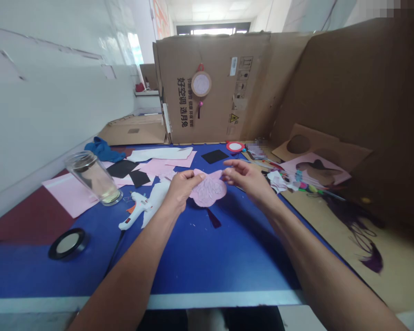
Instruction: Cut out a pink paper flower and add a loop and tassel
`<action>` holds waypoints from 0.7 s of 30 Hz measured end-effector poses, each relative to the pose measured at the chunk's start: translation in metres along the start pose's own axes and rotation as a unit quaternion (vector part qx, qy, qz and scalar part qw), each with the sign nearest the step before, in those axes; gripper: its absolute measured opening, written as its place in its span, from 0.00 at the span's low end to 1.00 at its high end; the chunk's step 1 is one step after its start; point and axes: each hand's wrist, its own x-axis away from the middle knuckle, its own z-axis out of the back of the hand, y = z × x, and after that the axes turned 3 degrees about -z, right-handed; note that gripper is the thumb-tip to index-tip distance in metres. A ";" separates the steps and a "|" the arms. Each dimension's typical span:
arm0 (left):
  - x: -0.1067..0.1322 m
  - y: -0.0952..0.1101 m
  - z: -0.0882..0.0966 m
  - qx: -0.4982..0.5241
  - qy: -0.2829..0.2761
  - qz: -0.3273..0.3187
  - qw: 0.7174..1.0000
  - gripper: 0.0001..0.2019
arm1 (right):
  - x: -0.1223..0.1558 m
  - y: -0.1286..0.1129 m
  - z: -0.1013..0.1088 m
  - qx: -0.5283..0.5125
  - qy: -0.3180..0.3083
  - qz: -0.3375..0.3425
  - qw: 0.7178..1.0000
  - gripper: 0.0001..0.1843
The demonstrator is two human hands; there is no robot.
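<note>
My left hand [184, 186] is closed on the left edge of a pink flower-shaped paper cutout [209, 189], thumb on top, with line patterns on its face. The cutout is held up above the blue table. My right hand [244, 177] is at the cutout's upper right edge, fingers apart and fingertips beside the rim; whether they touch it I cannot tell. A dark purple tassel [214, 219] shows just below the cutout; whether it is attached is unclear.
To the left are a white glue gun [136, 211], a glass jar [94, 177], a roll of black tape [67, 243] and pink paper [71, 193]. Black squares [215, 156] lie behind. A cardboard panel [221, 87] bears a round hanging ornament [201, 84]. Purple threads [355, 216] lie right.
</note>
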 end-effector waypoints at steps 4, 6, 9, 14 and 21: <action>-0.003 0.004 0.006 0.016 0.020 0.011 1.000 0.10 | -0.013 0.009 0.039 0.186 0.150 0.049 0.970 0.19; -0.003 0.005 0.006 0.025 0.019 0.018 0.999 0.10 | -0.016 0.017 0.050 0.318 0.164 0.057 0.932 0.15; -0.003 0.005 0.005 0.025 0.017 0.025 0.999 0.10 | -0.016 0.029 0.054 0.473 0.125 0.057 0.870 0.14; -0.004 0.002 0.004 0.018 0.001 0.028 0.999 0.09 | -0.016 0.035 0.048 0.609 0.057 0.041 0.790 0.12; -0.003 0.001 0.004 0.001 -0.012 0.033 0.999 0.10 | -0.019 0.039 0.040 0.620 0.054 0.022 0.782 0.12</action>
